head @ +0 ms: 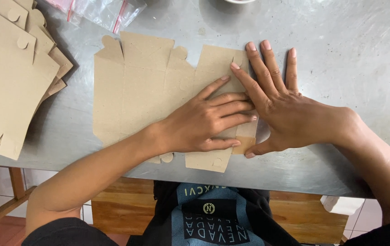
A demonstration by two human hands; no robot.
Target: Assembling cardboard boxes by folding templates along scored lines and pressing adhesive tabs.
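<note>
A flat brown cardboard box blank (135, 86) lies unfolded on the metal table (350, 50), its tabbed flaps pointing away from me. My left hand (204, 120) lies flat on the blank's right part, fingers stretched to the right. My right hand (281, 107) presses palm down on the blank's right edge, fingers spread and pointing away, its thumb at a narrow side flap (245, 142). The two hands touch at the fingertips. Neither hand grips anything; both press the cardboard down.
A stack of the same flat cardboard blanks (8, 73) lies at the table's left end. Clear plastic zip bags (103, 11) sit at the far edge. A wooden stool frame (126, 214) shows below the table's near edge.
</note>
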